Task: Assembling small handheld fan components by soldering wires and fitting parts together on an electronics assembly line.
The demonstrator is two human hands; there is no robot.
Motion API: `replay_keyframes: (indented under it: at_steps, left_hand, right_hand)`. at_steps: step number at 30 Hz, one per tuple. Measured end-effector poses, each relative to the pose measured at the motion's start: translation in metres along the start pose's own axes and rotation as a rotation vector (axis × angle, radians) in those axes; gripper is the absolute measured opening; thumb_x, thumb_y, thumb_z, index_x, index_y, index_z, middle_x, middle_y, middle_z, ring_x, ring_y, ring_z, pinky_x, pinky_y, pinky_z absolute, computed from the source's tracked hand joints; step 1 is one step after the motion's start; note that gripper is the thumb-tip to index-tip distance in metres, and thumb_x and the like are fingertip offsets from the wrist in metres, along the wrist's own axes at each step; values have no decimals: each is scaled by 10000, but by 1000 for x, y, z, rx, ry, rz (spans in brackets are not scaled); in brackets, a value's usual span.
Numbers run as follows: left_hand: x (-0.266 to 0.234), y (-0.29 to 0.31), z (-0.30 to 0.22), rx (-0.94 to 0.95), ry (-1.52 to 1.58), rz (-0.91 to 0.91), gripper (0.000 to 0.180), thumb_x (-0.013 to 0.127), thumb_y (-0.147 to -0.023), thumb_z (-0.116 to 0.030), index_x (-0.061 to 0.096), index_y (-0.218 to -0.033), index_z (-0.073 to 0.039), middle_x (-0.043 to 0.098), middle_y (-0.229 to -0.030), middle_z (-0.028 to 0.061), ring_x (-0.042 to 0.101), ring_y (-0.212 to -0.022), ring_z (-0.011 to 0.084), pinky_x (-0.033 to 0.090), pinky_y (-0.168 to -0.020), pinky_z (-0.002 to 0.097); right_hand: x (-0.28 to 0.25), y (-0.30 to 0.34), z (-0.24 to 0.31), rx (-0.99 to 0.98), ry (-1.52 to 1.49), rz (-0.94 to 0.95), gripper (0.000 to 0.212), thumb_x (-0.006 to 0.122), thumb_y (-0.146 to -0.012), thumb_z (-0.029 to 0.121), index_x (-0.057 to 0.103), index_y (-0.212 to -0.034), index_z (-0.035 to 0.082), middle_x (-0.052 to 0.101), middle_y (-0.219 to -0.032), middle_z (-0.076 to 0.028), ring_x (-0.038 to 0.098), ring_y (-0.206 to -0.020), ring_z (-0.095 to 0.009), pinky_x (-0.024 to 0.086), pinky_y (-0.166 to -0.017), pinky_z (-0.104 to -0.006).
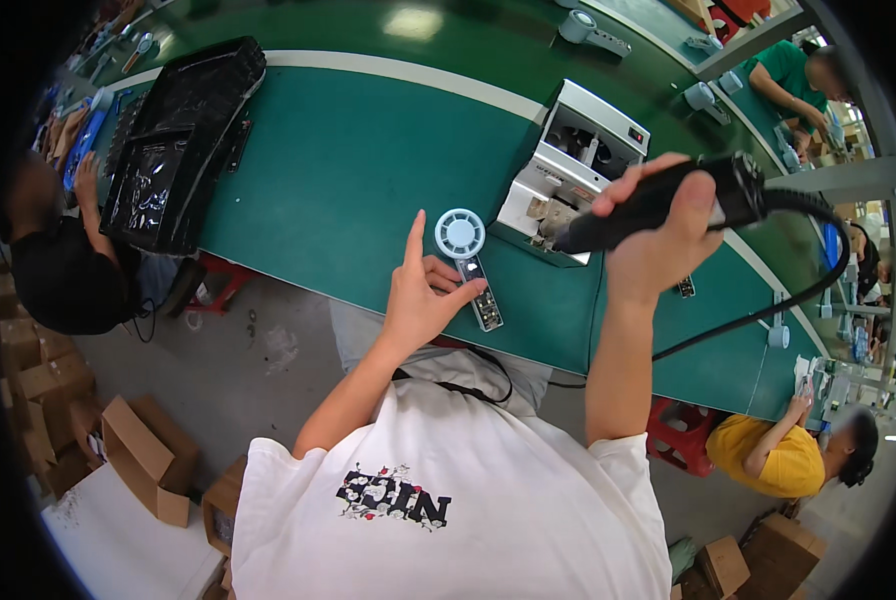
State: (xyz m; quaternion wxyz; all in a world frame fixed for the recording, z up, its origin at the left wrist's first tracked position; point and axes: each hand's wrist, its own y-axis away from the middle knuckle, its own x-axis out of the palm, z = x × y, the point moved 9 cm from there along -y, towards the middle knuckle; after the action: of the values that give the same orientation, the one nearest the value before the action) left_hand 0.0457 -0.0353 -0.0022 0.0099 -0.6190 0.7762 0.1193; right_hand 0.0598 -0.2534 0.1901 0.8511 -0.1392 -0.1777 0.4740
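While the pale blue fan [467, 254] is lying on the green table [368, 180], your left hand [423, 295] is sitting nearest, just left of it.
Its long axis is running from the round head, farther from you, to the handle end, nearer and slightly right; your thumb is touching the handle, your index finger is pointing away, and I cannot tell whether you are pinching. Rightward, your raised right hand [663, 240] is grasping a black screwdriver [616, 223], its tip slanting down-left by the silver machine [543, 182].
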Motion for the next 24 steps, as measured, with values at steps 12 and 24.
replay_keyframes:
  at_steps: [12, 24]
  left_hand:
    - [4, -5, 5, 74, 73, -89, 973, 848, -766, -132, 234, -1480, 111, 684, -782, 124, 694, -675, 161, 555, -598, 263]
    - [2, -6, 4, 113, 29, -104, 972, 857, -756, -148, 250, -1467, 119, 677, -772, 126, 687, -660, 167, 557, -596, 269]
  right_hand:
    - [-24, 96, 15, 78, -119, 88, 747, 530, -866, 713, 456, -1044, -8, 551, -763, -170, 579, -605, -268, 527, -575, -389]
    - [-15, 105, 1, 72, -74, 87, 774, 573, -831, 736, 445, -1041, 2, 562, -741, -162, 589, -593, -263, 529, -574, -372]
